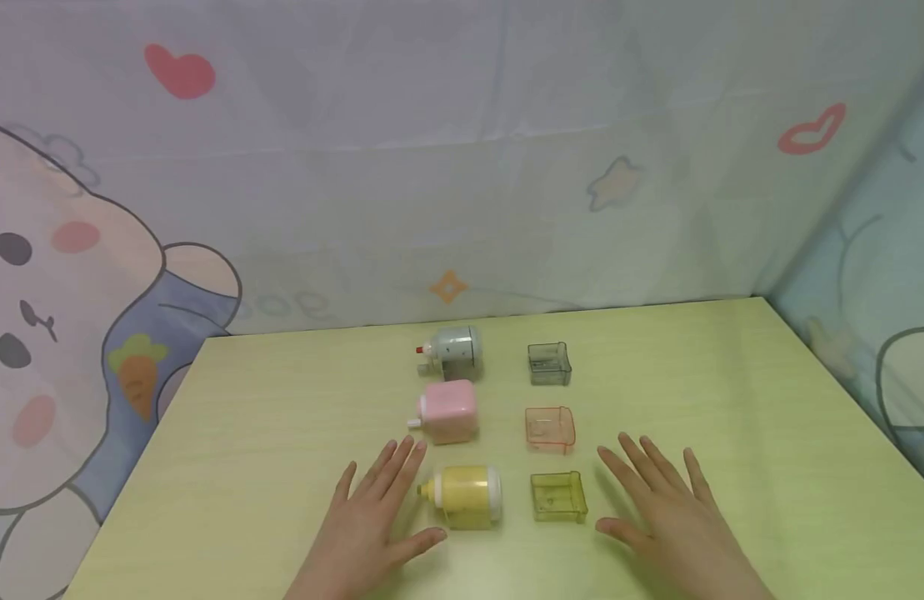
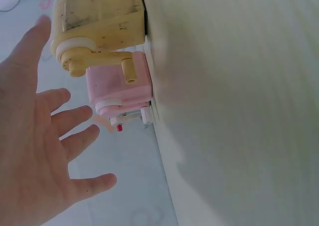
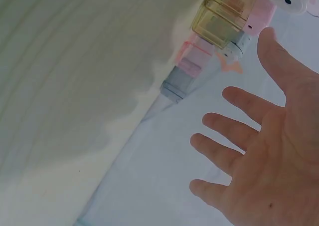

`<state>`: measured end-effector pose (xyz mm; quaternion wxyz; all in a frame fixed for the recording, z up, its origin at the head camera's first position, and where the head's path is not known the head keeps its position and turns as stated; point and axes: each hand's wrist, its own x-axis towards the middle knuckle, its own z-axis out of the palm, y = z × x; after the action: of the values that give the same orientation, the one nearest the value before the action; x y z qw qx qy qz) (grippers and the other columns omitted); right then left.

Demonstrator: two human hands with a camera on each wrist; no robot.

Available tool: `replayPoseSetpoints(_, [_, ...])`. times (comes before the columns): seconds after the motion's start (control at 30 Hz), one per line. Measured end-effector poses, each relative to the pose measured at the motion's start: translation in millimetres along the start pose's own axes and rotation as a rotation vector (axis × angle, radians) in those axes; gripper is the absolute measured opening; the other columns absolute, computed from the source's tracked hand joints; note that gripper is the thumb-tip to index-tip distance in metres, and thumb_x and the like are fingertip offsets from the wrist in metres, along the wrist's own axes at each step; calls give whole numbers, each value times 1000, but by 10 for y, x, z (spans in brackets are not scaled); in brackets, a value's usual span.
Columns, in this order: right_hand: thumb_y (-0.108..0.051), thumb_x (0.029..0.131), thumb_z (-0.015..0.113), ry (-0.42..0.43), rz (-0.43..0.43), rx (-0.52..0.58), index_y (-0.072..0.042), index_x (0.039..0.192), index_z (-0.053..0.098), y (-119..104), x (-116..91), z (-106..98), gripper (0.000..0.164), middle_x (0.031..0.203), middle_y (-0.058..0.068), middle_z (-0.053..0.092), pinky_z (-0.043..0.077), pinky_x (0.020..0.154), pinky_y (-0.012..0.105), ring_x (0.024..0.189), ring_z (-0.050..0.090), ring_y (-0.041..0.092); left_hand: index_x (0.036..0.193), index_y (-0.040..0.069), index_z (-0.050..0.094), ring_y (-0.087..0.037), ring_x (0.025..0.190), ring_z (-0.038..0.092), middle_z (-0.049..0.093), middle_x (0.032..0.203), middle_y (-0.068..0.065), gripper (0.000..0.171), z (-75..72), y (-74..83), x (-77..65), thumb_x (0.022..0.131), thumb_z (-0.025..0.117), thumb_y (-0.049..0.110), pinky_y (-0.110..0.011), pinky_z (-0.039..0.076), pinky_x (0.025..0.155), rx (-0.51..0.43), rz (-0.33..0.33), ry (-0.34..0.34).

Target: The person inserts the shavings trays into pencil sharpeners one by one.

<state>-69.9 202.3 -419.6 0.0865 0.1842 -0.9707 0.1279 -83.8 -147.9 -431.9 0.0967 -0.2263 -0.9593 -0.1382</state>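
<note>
My left hand [image 1: 367, 517] hovers with spread fingers just left of a yellow crank pencil sharpener [image 1: 465, 492]. Its crank handle [image 2: 107, 60] shows in the left wrist view. Beyond stand a pink sharpener [image 1: 450, 410] and a grey sharpener [image 1: 457, 348] with a red tip. To their right sit see-through shavings drawers: a yellow one [image 1: 557, 510], a pink one [image 1: 549, 442] and a grey one [image 1: 549, 375]. My right hand [image 1: 671, 517], fingers straight and apart, is right of the yellow drawer. Neither hand holds anything.
A pale yellow-green tabletop [image 1: 282, 433] bears all of these in two columns. Behind it hangs a cloth backdrop [image 1: 506, 208] printed with hearts, stars and a cartoon animal. Another printed cloth [image 1: 896, 250] lies along the right side.
</note>
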Motion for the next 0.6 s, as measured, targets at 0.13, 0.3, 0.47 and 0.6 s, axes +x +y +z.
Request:
replayPoseSetpoints(0.13, [-51, 77, 60, 4, -30, 4, -16, 137, 37, -23, 52, 9, 72, 139, 17, 40, 14, 104, 62, 126, 26, 34, 145, 23, 16, -17, 131, 19, 23, 149, 2, 95, 5, 0, 41, 71, 45, 75, -63, 28, 98, 31, 36, 38])
replayPoseSetpoints(0.3, [-47, 74, 64, -10, -54, 14, -13, 135, 39, -47, 110, 28, 75, 136, 18, 43, 24, 101, 61, 123, 31, 35, 145, 23, 16, -18, 130, 22, 32, 146, -2, 96, 4, 9, 99, 70, 49, 73, -61, 31, 97, 9, 73, 50])
replayPoseSetpoints(0.47, [-44, 71, 68, -7, -75, 39, -12, 135, 40, -83, 164, 55, 77, 134, 18, 45, 33, 97, 58, 118, 38, 35, 144, 22, 19, -19, 128, 27, 39, 141, -2, 96, 19, 36, 161, 68, 59, 66, -57, 35, 95, -39, 115, 60])
replayPoseSetpoints(0.6, [-41, 68, 71, 6, -85, 41, -11, 133, 42, -105, 180, 103, 77, 132, 17, 48, 41, 90, 56, 115, 42, 33, 144, 22, 21, -16, 125, 31, 42, 138, 0, 96, 47, 67, 186, 67, 62, 62, -52, 39, 93, -69, 152, 69])
